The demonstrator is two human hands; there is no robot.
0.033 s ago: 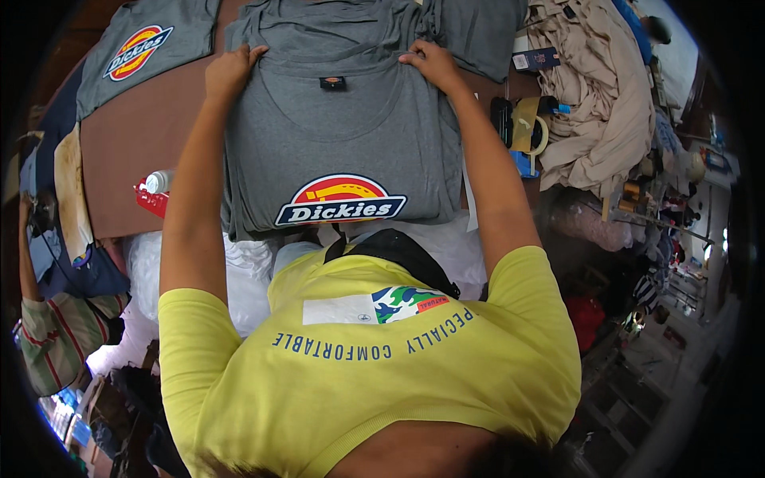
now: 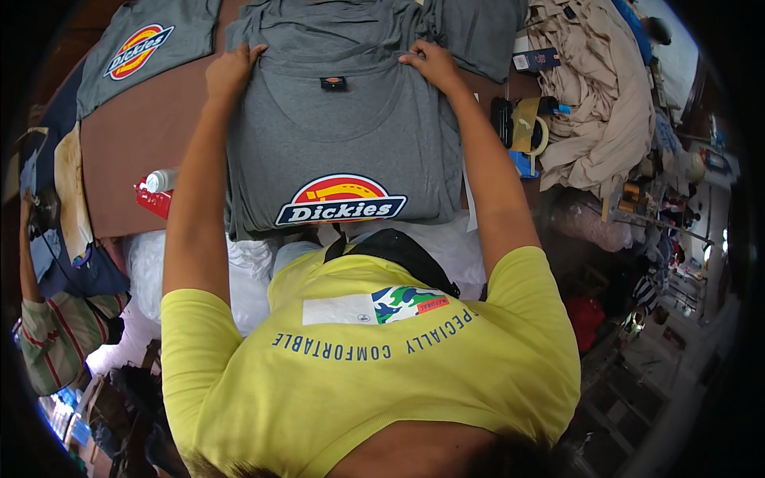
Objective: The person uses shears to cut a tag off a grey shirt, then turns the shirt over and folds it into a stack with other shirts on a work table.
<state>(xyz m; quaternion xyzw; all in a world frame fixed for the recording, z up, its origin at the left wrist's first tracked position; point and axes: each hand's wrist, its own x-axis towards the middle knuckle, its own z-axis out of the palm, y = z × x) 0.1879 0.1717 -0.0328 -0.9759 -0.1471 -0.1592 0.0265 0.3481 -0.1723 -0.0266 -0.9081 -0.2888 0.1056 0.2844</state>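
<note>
A grey T-shirt (image 2: 335, 127) lies on the table in front of me, on a stack of similar grey shirts. It has a wide neckline, a small dark neck label and a red, yellow and blue printed logo near its close edge. My left hand (image 2: 232, 70) is closed on the shirt at its far left shoulder, thumb pointing inward. At the far right shoulder my right hand (image 2: 434, 66) pinches the fabric between thumb and fingers. The cloth between both hands lies nearly flat, with soft creases beyond the neckline.
Another grey shirt (image 2: 147, 48) lies far left on the brown tabletop (image 2: 143, 151). A white-capped bottle (image 2: 162, 181) stands near a red object. At right are a tape roll (image 2: 538, 135), a dark hang tag (image 2: 535, 60) and heaped beige cloth (image 2: 598, 103). A person in a striped shirt (image 2: 64, 338) works at left.
</note>
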